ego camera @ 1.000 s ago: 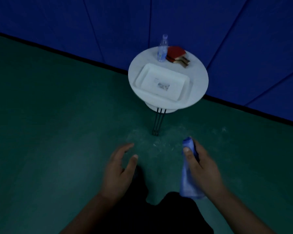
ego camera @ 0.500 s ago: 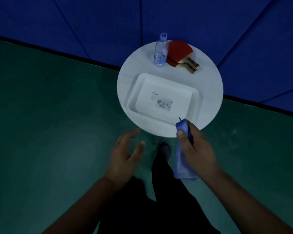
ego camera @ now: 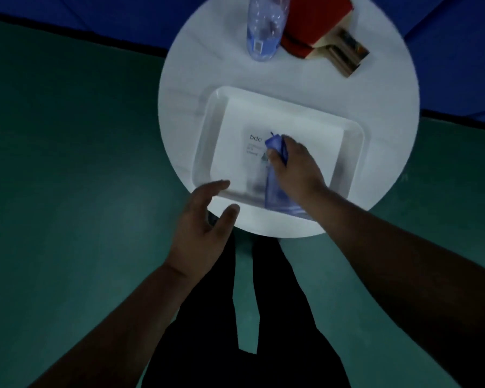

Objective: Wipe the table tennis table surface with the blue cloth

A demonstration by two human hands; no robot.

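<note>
Dim room: green floor, blue wall, round white side table.
Green floor point(ego camera: 67, 191) fills left and lower frame; blue padded wall point(ego camera: 95, 12) spans the top, black baseboard point(ego camera: 67, 26) beneath; round white table point(ego camera: 389, 107) upper centre.

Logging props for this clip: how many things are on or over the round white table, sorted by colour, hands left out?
White: 1, the tray
Clear: 1, the water bottle
Red: 1, the stack of paddles; how many it holds cannot be told
Blue: 1, the blue cloth, held over the tray
Total: 4
</note>
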